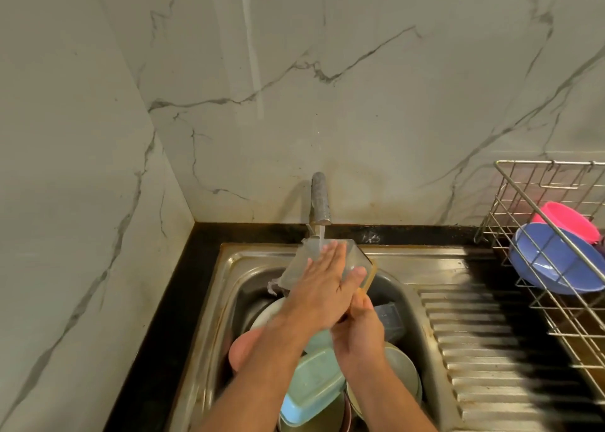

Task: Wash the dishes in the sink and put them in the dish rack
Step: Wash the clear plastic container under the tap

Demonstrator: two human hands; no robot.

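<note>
A clear square glass container (301, 263) is held tilted under the running faucet (320, 199), over the steel sink (226, 261). My left hand (322, 284) lies flat on the container's side with straight fingers, in the water stream. My right hand (358, 328) grips the container's near edge from below. Below my arms the sink holds several dishes: a light blue lid (312, 386), a pink bowl (244, 348), a white plate (268, 312) and a pale green bowl (401, 369). The wire dish rack (523, 202) at right holds a blue bowl (556, 261) and a pink bowl (569, 220).
A ribbed steel drainboard (484, 343) lies between the sink and the rack. A dark sponge-like block (389, 318) sits at the sink's right side. Black counter edging (170, 300) borders the sink at left, and marble walls close the corner.
</note>
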